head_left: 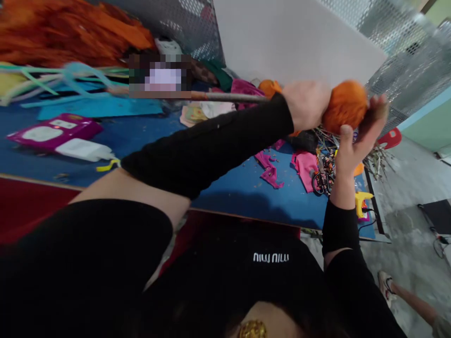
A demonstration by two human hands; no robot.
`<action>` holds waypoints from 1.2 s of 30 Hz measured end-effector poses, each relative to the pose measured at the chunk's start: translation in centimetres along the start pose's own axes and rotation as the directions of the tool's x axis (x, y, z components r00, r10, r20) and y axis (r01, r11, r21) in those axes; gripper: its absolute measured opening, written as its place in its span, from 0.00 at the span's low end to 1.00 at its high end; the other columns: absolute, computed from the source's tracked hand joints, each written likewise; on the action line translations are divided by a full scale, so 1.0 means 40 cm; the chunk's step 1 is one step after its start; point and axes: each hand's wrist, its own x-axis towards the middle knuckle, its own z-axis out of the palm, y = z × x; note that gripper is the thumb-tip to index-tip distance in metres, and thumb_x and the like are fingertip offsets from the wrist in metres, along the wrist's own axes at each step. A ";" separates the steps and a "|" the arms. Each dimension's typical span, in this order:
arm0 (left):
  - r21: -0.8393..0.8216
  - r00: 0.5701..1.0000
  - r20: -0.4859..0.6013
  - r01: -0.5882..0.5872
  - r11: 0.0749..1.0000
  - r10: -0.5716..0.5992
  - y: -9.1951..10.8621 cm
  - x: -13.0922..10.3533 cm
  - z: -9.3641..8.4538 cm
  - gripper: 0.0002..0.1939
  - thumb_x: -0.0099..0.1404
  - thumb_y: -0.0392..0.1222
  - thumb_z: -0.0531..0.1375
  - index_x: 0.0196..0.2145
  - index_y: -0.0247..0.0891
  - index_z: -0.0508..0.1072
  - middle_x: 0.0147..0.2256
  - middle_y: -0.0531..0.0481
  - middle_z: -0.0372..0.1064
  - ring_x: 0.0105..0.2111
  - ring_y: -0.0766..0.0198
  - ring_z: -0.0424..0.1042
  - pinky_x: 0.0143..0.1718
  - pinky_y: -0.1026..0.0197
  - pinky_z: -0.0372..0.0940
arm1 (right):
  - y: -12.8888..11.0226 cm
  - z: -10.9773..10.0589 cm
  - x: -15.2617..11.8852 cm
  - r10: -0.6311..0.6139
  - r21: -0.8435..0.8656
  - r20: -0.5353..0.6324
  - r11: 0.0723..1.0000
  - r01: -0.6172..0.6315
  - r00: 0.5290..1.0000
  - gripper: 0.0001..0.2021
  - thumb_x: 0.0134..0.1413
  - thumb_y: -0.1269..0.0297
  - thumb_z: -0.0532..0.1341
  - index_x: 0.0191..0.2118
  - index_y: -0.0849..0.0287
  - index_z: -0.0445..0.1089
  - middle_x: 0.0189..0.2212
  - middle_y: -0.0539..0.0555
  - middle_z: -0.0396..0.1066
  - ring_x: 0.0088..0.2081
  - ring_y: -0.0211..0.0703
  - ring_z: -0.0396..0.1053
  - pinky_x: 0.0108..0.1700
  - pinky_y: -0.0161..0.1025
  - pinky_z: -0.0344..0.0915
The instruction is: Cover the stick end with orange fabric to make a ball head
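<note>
An orange fuzzy ball (pixel 345 107) is at the upper right, at the end of a long wrapped stick (pixel 236 97) that runs left above the table. My left hand (pixel 308 103) is closed round the stick beside the ball; motion blurs its fingers. On the ball's right side is my right hand (pixel 362 134), thumb and fingers spread in a curve, the thumb tip at the ball's lower edge. Whether its fingers press on the ball is unclear.
The blue table (pixel 232 188) carries a purple device (pixel 58 134), pink cloth pieces (pixel 306 169), scissors (pixel 320 183) and a yellow glue gun (pixel 362 202). Orange material (pixel 70 33) is piled at the back left. Another person's foot (pixel 386 287) shows at the lower right.
</note>
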 end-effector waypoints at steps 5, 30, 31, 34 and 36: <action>0.179 0.915 0.364 0.115 0.977 -0.174 -0.125 -0.131 0.245 0.16 0.69 0.33 0.56 0.50 0.26 0.78 0.44 0.28 0.80 0.49 0.42 0.80 0.48 0.51 0.71 | 0.065 0.055 -0.244 0.198 -0.122 0.276 0.978 -0.170 0.940 0.29 0.63 0.39 0.61 0.60 0.55 0.71 0.54 0.62 0.70 0.59 0.55 0.69 0.63 0.59 0.68; -0.082 0.846 0.459 0.347 0.934 -0.274 -0.182 -0.205 0.399 0.17 0.69 0.36 0.59 0.53 0.26 0.76 0.49 0.30 0.78 0.53 0.40 0.78 0.53 0.49 0.70 | 0.011 0.155 -0.393 0.274 -0.418 0.656 0.907 0.037 0.704 0.24 0.75 0.63 0.45 0.40 0.59 0.78 0.40 0.61 0.75 0.43 0.49 0.71 0.52 0.52 0.70; -0.068 0.846 0.458 0.340 0.938 -0.273 -0.180 -0.207 0.397 0.18 0.69 0.35 0.58 0.54 0.26 0.75 0.48 0.30 0.78 0.52 0.40 0.78 0.52 0.50 0.70 | 0.015 0.145 -0.386 0.255 -0.376 0.662 0.927 0.017 0.705 0.23 0.75 0.61 0.46 0.39 0.58 0.79 0.40 0.60 0.75 0.43 0.49 0.71 0.51 0.51 0.70; 0.003 0.854 0.439 0.308 0.951 -0.278 -0.169 -0.216 0.386 0.19 0.70 0.33 0.54 0.56 0.25 0.73 0.46 0.30 0.79 0.50 0.41 0.80 0.49 0.50 0.70 | 0.039 0.100 -0.352 0.230 -0.256 0.577 0.962 -0.094 0.784 0.18 0.72 0.52 0.54 0.42 0.55 0.79 0.41 0.58 0.75 0.46 0.48 0.72 0.54 0.52 0.72; 0.051 0.869 0.428 0.252 0.966 -0.249 -0.161 -0.222 0.382 0.20 0.73 0.33 0.49 0.57 0.25 0.71 0.45 0.30 0.79 0.48 0.42 0.81 0.47 0.51 0.70 | 0.062 0.074 -0.329 0.251 -0.227 0.486 0.961 -0.157 0.837 0.22 0.67 0.43 0.58 0.52 0.55 0.76 0.50 0.60 0.73 0.55 0.53 0.71 0.61 0.56 0.70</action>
